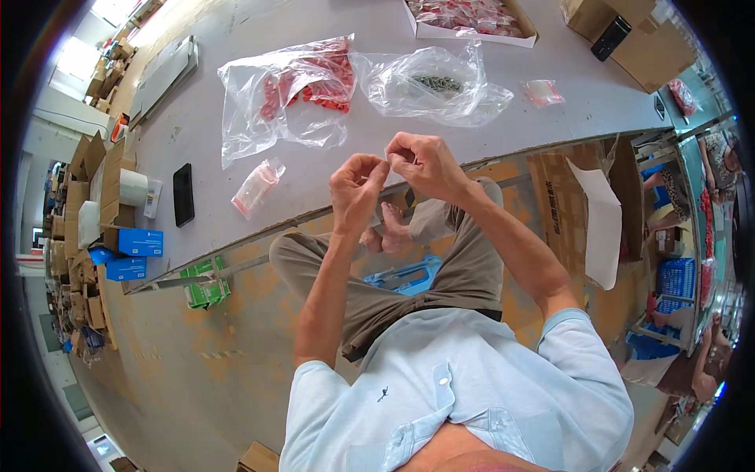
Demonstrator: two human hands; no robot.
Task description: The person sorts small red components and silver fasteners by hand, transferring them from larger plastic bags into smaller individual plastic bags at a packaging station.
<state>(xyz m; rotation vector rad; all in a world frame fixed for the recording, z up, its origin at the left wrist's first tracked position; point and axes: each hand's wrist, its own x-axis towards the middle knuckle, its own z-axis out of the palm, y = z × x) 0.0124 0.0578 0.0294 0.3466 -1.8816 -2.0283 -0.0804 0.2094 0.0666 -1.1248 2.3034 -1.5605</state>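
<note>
Close together above the near table edge, my left hand (358, 190) and my right hand (429, 167) are both closed in a pinch. Their fingertips almost meet; whatever lies between them is too small to make out. Beyond them a clear plastic bag (244, 98) lies open with red pieces (326, 82) in it. To its right, another clear bag (393, 86) holds small metal pieces (439, 82), perhaps screws. A stack of small clear bags with a red stripe (258, 187) rests left of my left hand. A similar packet (543, 93) sits farther right.
A white carton (480, 35) full of red-filled packets stands at the back. Cardboard boxes (649, 51) with a black device (611, 38) occupy the right corner. A black phone (182, 195) and blue boxes (141, 242) are left. Other people sit at the far right.
</note>
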